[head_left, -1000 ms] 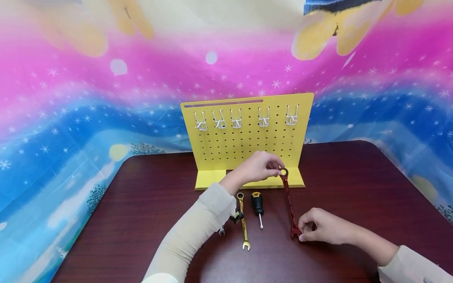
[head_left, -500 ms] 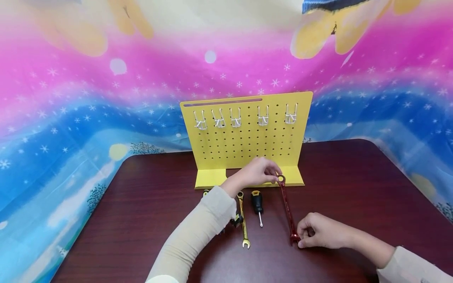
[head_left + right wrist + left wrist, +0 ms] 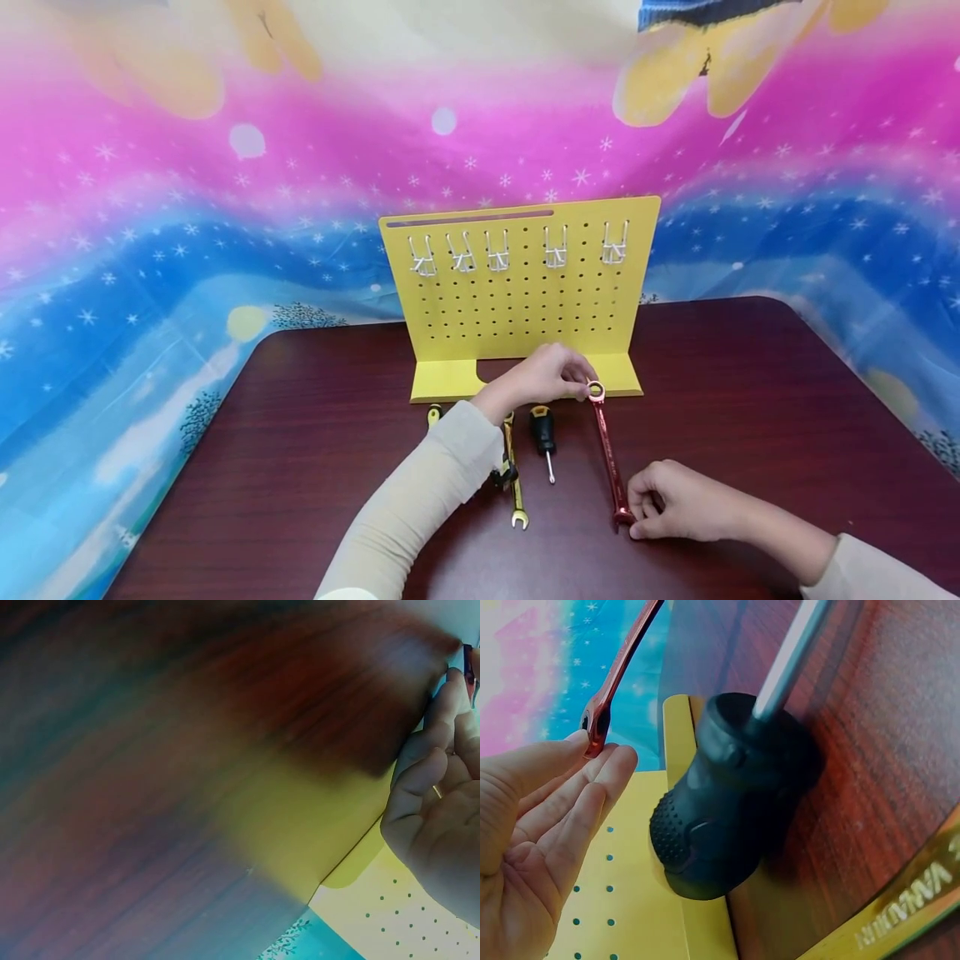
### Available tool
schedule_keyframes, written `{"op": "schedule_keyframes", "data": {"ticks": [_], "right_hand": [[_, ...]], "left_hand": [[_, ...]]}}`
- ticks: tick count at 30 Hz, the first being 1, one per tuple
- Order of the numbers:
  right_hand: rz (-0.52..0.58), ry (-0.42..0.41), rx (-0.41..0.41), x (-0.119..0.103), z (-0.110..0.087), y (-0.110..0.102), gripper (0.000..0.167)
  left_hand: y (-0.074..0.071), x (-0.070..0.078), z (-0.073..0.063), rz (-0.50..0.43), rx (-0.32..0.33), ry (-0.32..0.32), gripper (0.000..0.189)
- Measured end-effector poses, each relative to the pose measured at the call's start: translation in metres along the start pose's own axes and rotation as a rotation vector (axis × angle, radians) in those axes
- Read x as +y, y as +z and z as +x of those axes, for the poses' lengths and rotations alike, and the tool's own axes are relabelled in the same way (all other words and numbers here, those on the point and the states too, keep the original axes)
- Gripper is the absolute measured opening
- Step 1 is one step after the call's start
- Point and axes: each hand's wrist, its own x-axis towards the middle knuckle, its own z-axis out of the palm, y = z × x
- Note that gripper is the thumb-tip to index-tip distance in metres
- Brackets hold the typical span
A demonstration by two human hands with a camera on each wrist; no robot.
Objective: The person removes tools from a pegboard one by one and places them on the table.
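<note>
A red combination wrench (image 3: 607, 454) is held between both hands, its ring end toward the pegboard and its forked end toward the front. My left hand (image 3: 550, 372) pinches the ring end between thumb and fingers, which the left wrist view shows close up on the red wrench (image 3: 613, 686). At the forked end, my right hand (image 3: 678, 502) pinches with thumb and fingertips. Just left of the wrench lies a black and yellow screwdriver (image 3: 543, 437), its shaft pointing to the front. A gold wrench (image 3: 519, 500) lies beside it, partly covered by the left sleeve.
Behind the hands stands a yellow pegboard (image 3: 517, 304) with several white wire hooks (image 3: 556, 250) along its upper part. Under the left forearm, a yellow tool end (image 3: 434, 414) peeks out on the dark wooden table (image 3: 315, 433). A printed cloth (image 3: 225, 208) hangs behind the table.
Both hands have moved slightly down toward the table's front with the red wrench, its ring end drifting a little left. The grips look the same.
</note>
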Motion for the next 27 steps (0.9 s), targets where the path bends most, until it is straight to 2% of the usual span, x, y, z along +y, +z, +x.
{"op": "schedule_keyframes", "data": {"ticks": [6,10,14,22,27], "right_hand": [[-0.002,0.021,-0.007,-0.003,-0.001,0.001,0.022],[0.003,0.019,-0.007,-0.002,-0.001,0.003,0.022],[-0.002,-0.003,-0.005,-0.001,-0.002,0.004,0.022],[0.005,-0.016,-0.014,-0.001,-0.001,0.003,0.023],[0.031,-0.035,-0.039,0.002,-0.002,-0.003,0.018]], "left_hand": [[0.006,-0.003,0.001,0.008,-0.029,-0.002,0.015],[0.011,-0.007,0.002,0.033,-0.046,-0.027,0.015],[0.015,-0.010,0.002,0.097,-0.072,-0.052,0.015],[0.020,-0.009,0.005,0.211,-0.098,-0.036,0.016],[0.020,-0.007,0.004,0.269,-0.103,-0.030,0.018]]}}
